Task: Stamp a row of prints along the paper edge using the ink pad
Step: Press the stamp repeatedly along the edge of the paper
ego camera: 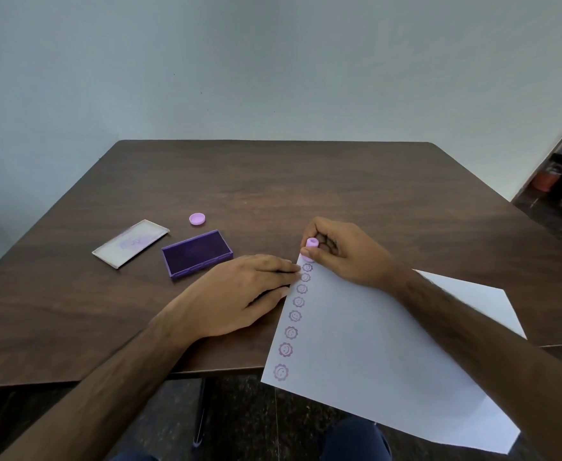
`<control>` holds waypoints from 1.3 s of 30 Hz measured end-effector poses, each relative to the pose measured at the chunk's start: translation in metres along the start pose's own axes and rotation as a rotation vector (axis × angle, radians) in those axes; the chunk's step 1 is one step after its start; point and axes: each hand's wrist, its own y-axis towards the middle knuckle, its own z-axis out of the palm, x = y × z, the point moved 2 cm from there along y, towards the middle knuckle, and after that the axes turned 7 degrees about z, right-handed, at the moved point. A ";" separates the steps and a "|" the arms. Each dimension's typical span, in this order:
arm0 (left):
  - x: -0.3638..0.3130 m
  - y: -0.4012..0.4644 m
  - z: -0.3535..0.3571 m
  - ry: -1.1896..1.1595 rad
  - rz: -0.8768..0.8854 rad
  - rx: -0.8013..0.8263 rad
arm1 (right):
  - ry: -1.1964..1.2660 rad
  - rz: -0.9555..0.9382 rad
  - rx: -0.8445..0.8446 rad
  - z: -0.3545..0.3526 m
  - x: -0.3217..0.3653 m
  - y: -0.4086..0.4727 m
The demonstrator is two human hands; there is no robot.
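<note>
A white sheet of paper [372, 344] lies at an angle on the brown table [273, 181], its near part hanging over the front edge. Several purple smiley prints [293, 316] run in a row along its left edge. My right hand [346, 251] is shut on a small pink stamp [311, 247], pressed upright on the paper's far left corner at the top of the row. My left hand [239, 297] lies flat, fingertips on the paper's left edge. The open purple ink pad [196, 253] sits to the left of my hands.
The ink pad's clear lid [129, 242] lies left of the pad. A small pink cap [197, 218] rests behind the pad. A wall stands behind the table; a doorway opens at the far right.
</note>
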 end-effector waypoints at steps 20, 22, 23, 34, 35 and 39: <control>0.002 0.000 0.004 0.036 0.002 0.000 | -0.043 0.013 -0.030 -0.002 0.003 0.003; 0.002 0.000 0.005 0.038 0.001 0.000 | -0.040 0.015 -0.031 -0.003 0.004 0.002; 0.002 -0.001 0.005 0.037 0.000 0.000 | -0.036 0.020 -0.029 -0.003 0.005 0.002; 0.000 -0.001 0.004 0.040 0.000 -0.013 | -0.053 0.038 0.006 -0.004 0.005 0.002; 0.001 -0.001 0.004 0.040 0.001 -0.015 | -0.051 0.040 0.008 -0.004 0.005 0.002; 0.001 -0.001 0.004 0.039 0.002 -0.018 | -0.036 0.059 0.018 -0.005 0.005 0.003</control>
